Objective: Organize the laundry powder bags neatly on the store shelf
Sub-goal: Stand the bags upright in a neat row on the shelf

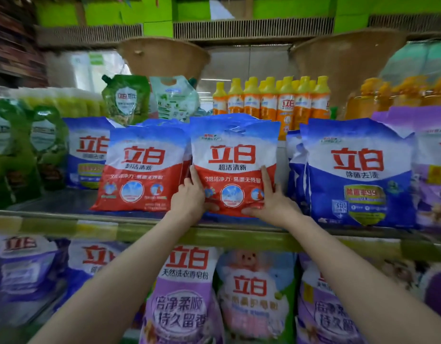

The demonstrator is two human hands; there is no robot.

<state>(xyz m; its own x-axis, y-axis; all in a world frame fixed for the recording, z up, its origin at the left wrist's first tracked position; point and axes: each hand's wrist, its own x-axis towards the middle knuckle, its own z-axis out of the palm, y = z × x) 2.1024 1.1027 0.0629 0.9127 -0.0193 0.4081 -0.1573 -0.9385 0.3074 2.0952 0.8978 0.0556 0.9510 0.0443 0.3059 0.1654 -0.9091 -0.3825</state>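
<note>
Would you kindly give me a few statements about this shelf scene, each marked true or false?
1. Both hands grip the red and white bag. True: the left hand and right hand hold its lower sides.
2. The held bag lies flat on the shelf. False: it stands upright.
3. Orange bottles stand behind it. True.
4. The blue and white bag is left of the held bag. False: it is to its right.

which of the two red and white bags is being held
The right-hand red and white bag: left hand and right hand grip its lower edges. The other red bag stands untouched.
</note>
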